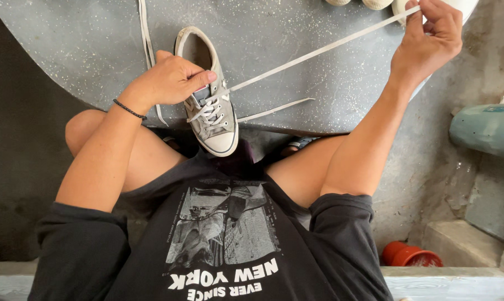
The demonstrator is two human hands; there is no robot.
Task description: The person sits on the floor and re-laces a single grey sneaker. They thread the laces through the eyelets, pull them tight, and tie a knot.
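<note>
A grey canvas sneaker (213,120) with a white toe cap lies on a speckled grey slab (296,50), toe pointing toward me. My left hand (171,78) rests on the shoe's opening and holds it by the tongue and upper eyelets. My right hand (430,36) is raised at the upper right, fingers pinched on a long whitish shoelace (319,51) pulled taut from the eyelets. A shorter lace end (277,110) lies loose on the slab to the right of the shoe.
Another whitish lace (147,50) trails on the slab to the left of the shoe. Pale rounded objects (377,3) sit at the slab's far edge. A teal cylinder (486,129) is at right, a red cup (410,256) at lower right. My bare knees flank the slab's near edge.
</note>
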